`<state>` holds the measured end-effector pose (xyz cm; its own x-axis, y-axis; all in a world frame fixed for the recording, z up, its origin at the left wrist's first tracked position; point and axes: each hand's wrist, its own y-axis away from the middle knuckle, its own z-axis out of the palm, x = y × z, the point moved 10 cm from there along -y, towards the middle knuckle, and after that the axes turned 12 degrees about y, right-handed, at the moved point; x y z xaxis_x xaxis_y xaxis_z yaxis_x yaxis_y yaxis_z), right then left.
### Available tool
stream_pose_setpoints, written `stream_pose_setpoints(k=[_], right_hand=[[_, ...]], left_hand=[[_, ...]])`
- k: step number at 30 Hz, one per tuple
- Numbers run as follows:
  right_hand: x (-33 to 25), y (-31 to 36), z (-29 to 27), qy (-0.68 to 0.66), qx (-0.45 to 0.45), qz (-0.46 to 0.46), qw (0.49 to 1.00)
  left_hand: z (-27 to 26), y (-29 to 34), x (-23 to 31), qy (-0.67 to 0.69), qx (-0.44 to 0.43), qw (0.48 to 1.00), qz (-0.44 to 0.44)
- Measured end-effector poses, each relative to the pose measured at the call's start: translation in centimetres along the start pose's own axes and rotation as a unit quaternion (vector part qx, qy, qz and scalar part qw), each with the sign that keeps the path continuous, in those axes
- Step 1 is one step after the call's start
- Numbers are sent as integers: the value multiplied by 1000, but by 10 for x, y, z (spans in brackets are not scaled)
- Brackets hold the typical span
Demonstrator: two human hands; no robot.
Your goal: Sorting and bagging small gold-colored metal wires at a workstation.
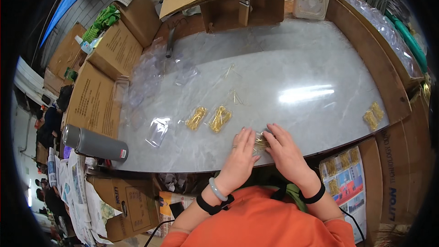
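Note:
At the table's near edge, a small clear plastic box of thin gold-coloured wire pieces (261, 141) sits between my two hands. My left hand (239, 156) holds its left side, fingers straight and together, thumb at the near end. The fingers of my right hand (284, 148) close over its right side and hide part of it. Farther left on the table lie two similar filled boxes, one gold bundle (196, 118) beside another gold bundle (220, 119). An empty clear plastic piece (158, 131) lies left of them. A few loose wire pieces (235, 96) lie beyond.
A grey bottle (95, 142) lies at the table's left edge. Clear plastic boxes (146, 75) are heaped farther back. More gold bundles (373, 116) lie at the right edge. Cardboard boxes (95, 103) line the left side; a white fan (312, 0) stands at the back.

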<state>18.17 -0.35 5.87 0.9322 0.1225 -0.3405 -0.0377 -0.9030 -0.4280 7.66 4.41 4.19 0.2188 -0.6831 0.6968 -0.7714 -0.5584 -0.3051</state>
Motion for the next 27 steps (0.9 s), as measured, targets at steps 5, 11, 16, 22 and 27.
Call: stream_pose_setpoints(k=[5,11,16,22,27], right_hand=[[-6,-3,11,-45,-3,15,999],[-4,-9,0,5,-26,-36,999],[14,-4,7,-129,-38,18,991],[30,35,-17,-137,69,170,973],[3,22,3,-163,43,137,976]], left_hand=[[17,-3,2,30,4,1000,-1],[6,-8,1,12,-12,1000,18],[10,-14,-2,-22,-77,996,40],[15,-11,8,-1,-71,997,35],[19,-12,6,-29,-63,995,65]])
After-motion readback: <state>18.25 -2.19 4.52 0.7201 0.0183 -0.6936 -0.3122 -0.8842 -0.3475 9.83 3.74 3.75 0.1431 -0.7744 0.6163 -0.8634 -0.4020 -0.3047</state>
